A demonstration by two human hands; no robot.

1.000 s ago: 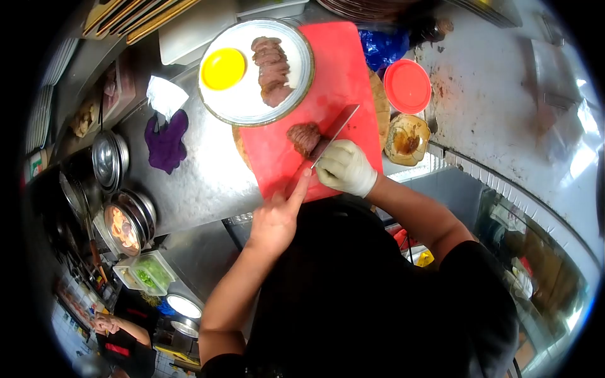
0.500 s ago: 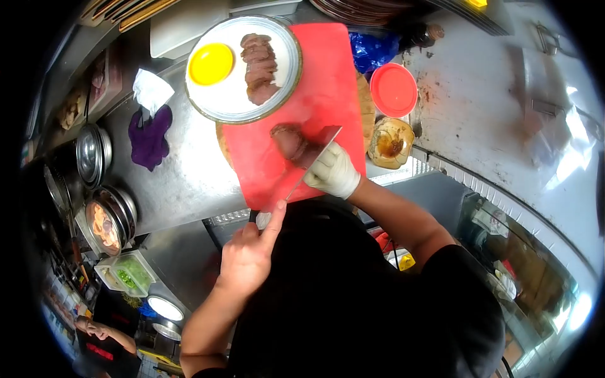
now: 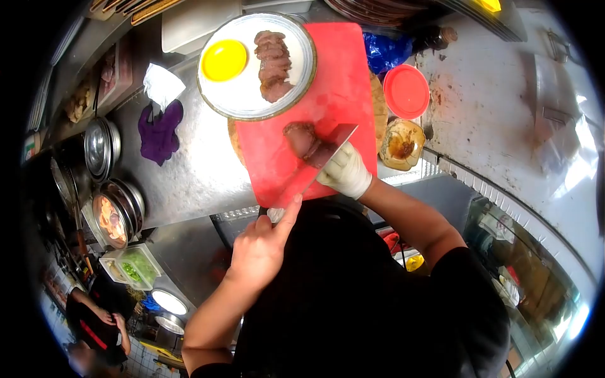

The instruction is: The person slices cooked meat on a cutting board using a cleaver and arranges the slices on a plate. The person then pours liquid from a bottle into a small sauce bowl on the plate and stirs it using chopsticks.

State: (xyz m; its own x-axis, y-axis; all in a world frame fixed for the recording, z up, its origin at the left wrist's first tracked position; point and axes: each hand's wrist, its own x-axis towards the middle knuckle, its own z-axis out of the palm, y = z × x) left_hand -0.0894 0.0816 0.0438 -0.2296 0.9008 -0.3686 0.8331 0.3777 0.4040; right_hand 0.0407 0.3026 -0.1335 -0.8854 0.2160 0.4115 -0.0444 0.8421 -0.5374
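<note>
My left hand [image 3: 259,249] is wrapped round the handle of a knife [image 3: 337,140], its index finger stretched along the top of the blade. The blade slants up and to the right over a red cutting board [image 3: 337,69]. Against its left side lies a piece of cooked meat [image 3: 299,138], browned outside and pinkish. My right hand [image 3: 348,171], in a whitish glove, is curled close against the blade's right side, apparently holding the meat; its fingertips are partly hidden. Beyond the board's upper left stands a plate [image 3: 211,104] with a row of sliced meat [image 3: 273,63] and a yellow dish [image 3: 224,60].
A red round lid [image 3: 406,92] and an amber bowl of brown sauce [image 3: 402,145] stand right of the board. Left are a purple cloth [image 3: 160,132], metal pans [image 3: 99,148] and a container of chopped greens [image 3: 135,268]. Another person [image 3: 94,321] stands at lower left.
The whole view has shifted slightly to the right. Both hands, the knife and the meat keep nearly the same positions on the board. The other person's arms have lowered and their hands come together.
</note>
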